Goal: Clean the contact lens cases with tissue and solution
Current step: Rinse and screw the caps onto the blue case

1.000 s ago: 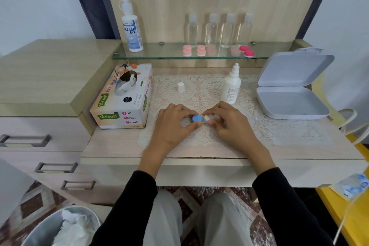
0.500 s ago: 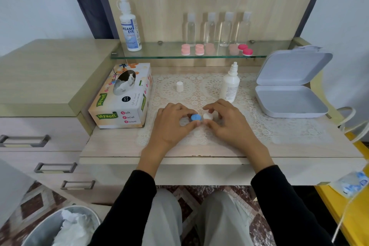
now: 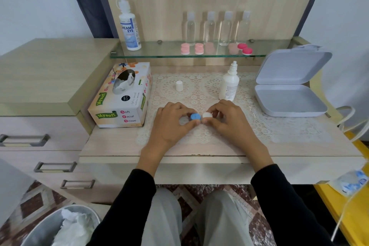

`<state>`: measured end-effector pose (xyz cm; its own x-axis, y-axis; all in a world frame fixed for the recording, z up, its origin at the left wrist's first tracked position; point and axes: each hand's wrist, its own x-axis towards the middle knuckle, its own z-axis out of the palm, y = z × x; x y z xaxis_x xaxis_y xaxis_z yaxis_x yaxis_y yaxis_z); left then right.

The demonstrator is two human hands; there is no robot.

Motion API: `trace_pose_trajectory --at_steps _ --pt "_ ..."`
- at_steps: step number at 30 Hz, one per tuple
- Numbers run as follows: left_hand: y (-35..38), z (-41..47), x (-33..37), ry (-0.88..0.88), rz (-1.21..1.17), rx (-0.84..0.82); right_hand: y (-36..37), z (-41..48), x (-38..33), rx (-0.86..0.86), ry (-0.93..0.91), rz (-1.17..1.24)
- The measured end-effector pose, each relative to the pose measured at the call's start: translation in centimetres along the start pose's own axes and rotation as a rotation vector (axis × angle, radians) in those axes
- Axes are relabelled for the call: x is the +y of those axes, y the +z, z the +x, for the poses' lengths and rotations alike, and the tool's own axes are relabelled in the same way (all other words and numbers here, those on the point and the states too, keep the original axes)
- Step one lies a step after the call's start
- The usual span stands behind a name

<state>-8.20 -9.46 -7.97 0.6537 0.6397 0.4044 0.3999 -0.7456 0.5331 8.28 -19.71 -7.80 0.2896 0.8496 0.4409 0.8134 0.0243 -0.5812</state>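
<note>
A contact lens case (image 3: 201, 116) is held at the middle of the desk (image 3: 111, 144), over the lace mat (image 3: 279, 126), between both hands. The left hand (image 3: 171, 124) is curled, with thumb and fingertips pinched round the blue cap (image 3: 195, 116). The right hand (image 3: 229, 124) is curled the same way round the white cap (image 3: 207, 115). Nothing else is held. Whether the case rests on the mat or is lifted just off it cannot be told.

Step judged: the caps are being twisted, but whether on or off cannot be told.

Handling, judged: the case is small, light, rigid plastic. It is not fragile, but it is smooth and likely slippery once wetted. It is best taken by the cap rims with thumb and fingertips, one side steadied while the other is turned. Loose caps are easily dropped or rolled, so they are best set flat on the mat.

The solution bottle (image 3: 228, 84) stands uncapped just beyond the right hand. Its small white cap (image 3: 179, 85) stands apart on the mat, further left. The tissue box (image 3: 121, 96) lies at the left, near the left hand, with a tissue showing in the opening; tissue is soft and tears when soaked. An open grey box (image 3: 289, 90) sits at the right. On the far glass shelf (image 3: 159, 54) stand a Dream Eye bottle (image 3: 129, 26), four clear bottles (image 3: 217, 26) and pink lens cases (image 3: 191, 48). A bin (image 3: 40, 229) with crumpled tissue sits on the floor, near left.
</note>
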Motion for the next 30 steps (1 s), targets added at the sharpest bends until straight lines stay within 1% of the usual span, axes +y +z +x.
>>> trace_pose_trajectory --at_steps 4,8,10,18,25,30 --pt "0.01 0.00 0.07 -0.003 0.013 -0.001 0.01 0.12 -0.17 0.013 0.019 0.034" --pt "-0.05 -0.02 0.18 0.005 0.005 0.005 -0.09 -0.02 -0.17 -0.020 -0.036 0.020" --pt "-0.05 -0.02 0.14 0.006 -0.002 0.012 -0.10 -0.08 -0.12 -0.030 -0.035 0.007" --pt "-0.06 -0.04 0.09 -0.007 0.000 0.001 -0.30 -0.19 -0.71 0.025 0.064 0.073" --pt "0.01 -0.08 0.05 0.002 -0.009 0.014 -0.16 -0.04 -0.34 -0.028 -0.029 0.024" --pt "-0.10 -0.09 0.16 -0.006 -0.001 0.006 -0.16 -0.04 -0.36 0.005 0.026 0.042"
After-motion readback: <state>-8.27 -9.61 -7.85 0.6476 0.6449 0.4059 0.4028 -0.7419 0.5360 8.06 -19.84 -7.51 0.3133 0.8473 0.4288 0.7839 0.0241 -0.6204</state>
